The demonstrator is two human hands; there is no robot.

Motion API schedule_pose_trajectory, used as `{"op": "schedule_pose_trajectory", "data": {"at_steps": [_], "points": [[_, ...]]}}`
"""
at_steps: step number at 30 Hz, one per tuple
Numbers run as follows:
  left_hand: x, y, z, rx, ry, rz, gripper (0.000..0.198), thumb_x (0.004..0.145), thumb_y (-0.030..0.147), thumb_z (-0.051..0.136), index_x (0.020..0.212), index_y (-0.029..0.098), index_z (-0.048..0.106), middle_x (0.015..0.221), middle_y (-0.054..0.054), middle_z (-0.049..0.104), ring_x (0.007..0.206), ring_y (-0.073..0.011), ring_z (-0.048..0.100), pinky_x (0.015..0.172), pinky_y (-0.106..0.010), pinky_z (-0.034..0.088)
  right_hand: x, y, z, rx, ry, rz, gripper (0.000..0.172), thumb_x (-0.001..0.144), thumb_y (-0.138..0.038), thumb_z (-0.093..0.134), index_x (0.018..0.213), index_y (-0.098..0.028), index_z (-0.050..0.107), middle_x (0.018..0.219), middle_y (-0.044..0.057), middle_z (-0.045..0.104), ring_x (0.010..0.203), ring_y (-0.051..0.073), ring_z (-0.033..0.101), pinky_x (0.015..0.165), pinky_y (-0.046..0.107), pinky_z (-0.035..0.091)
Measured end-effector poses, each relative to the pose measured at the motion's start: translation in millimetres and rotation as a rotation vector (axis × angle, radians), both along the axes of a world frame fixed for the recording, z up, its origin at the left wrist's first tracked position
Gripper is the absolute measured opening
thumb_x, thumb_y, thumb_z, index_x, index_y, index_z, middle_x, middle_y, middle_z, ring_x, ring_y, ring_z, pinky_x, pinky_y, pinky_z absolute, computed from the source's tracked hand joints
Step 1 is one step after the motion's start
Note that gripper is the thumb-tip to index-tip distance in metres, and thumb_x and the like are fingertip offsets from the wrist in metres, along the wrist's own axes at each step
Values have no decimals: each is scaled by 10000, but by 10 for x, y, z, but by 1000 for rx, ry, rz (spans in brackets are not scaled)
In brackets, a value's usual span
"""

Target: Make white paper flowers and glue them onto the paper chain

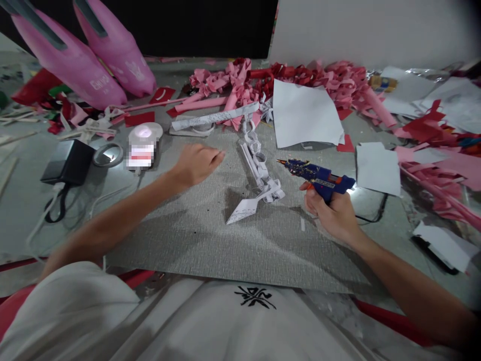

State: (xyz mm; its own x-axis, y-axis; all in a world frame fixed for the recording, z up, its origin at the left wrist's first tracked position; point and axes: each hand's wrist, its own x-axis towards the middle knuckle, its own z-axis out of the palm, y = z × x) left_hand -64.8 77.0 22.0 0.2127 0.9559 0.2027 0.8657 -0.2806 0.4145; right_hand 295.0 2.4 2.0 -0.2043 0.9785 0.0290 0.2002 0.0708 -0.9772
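Over grey mat (188, 245), amid pink scraps (233, 85): gripping glue gun (319, 176) in right hand (334, 213); holding left hand (197, 163) half-curled, empty, beside paper chain (257, 165).

Two pink bags (71, 70) are leaning at the far left. A black power adapter (67, 161) is lying in front of them, near a round white tub (145, 143). A white sheet (304, 113) is resting against pink and red paper strips (338, 80) that are heaping along the far edge.

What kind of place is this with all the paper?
Likely a craft workspace: the right hand holds a blue glue gun, a white paper chain lies on the grey mat, and pink and red paper strips are heaped behind it.
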Motion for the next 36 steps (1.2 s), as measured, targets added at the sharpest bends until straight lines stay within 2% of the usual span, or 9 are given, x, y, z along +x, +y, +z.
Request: {"op": "schedule_pose_trajectory", "data": {"at_steps": [3, 6, 10, 14, 17, 19, 22, 27, 36], "points": [[-65, 52, -78, -68, 86, 10, 480, 1011, 419, 536, 579, 213, 497, 646, -73, 538, 787, -268, 625, 770, -381, 420, -5, -1, 4, -7, 16, 3, 291, 986, -543, 676, 1038, -256, 683, 592, -50, 433, 488, 123, 398, 458, 277, 318], [-140, 70, -110, -114, 228, -92, 196, 979, 194, 506, 889, 178, 679, 982, -150, 694, 975, -314, 667, 875, -425, 473, -17, 0, 25, 5, 8, 7, 307, 977, -558, 682, 1027, -255, 682, 581, -49, 433, 486, 128, 405, 456, 279, 321], [-39, -87, -1, -46, 280, -135, 638, 870, 1, 455, 1499, 99, 484, 1538, -245, 505, 1391, -390, 498, 1124, -515, 406, -27, 2, 45, 25, 12, 0, 305, 973, -561, 687, 1015, -259, 688, 585, -48, 447, 476, 122, 399, 456, 280, 343], [271, -405, 101, -43, 207, -101, 396, 1072, 368, 449, 1288, 99, 641, 1233, -196, 671, 1187, -357, 616, 1052, -495, 465, -41, -4, 48, 30, 22, -8, 308, 964, -563, 700, 1003, -257, 694, 586, -46, 448, 473, 117, 397, 449, 281, 349], [447, -628, 55, -217, 31, -233, 507, 924, 605, 682, 1147, 150, 692, 1164, -156, 693, 1100, -347, 640, 959, -460, 488, -53, -10, 53, 16, 38, -15, 320, 958, -568, 705, 1015, -253, 697, 583, -49, 444, 465, 110, 388, 443, 278, 337], [506, -706, -15, -333, -90, -279, 462, 840, 582, 784, 1051, 177, 713, 1058, -122, 712, 1001, -313, 656, 864, -407, 494, -55, -15, 63, 11, 49, -13, 324, 958, -565, 705, 1039, -252, 701, 575, -52, 436, 467, 113, 382, 446, 279, 323], [540, -707, -115, -561, -416, -262, 216, 925, 396, 705, 949, 182, 706, 844, -62, 692, 775, -215, 651, 712, -322, 483, -42, -26, 89, 10, 93, 31, 318, 971, -555, 690, 1048, -247, 704, 575, -55, 417, 474, 113, 363, 459, 286, 309], [594, -671, -222, -779, -1057, -106, 150, 977, 311, 606, 994, 169, 651, 771, -15, 631, 660, -128, 602, 610, -233, 468, 33, -72, 127, 4, 109, 138, 355, 979, -580, 665, 1063, -238, 710, 567, -59, 411, 470, 114, 367, 468, 288, 322], [652, -784, -360, -776, -1251, -115, 255, 1057, 454, 523, 1035, 202, 555, 550, 87, 401, 416, -76, 312, 406, -178, 258, 60, -182, 11, 12, -172, 262, 448, 974, -635, 626, 1025, -206, 742, 626, 6, 574, 540, 149, 521, 483, 268, 431]]}}
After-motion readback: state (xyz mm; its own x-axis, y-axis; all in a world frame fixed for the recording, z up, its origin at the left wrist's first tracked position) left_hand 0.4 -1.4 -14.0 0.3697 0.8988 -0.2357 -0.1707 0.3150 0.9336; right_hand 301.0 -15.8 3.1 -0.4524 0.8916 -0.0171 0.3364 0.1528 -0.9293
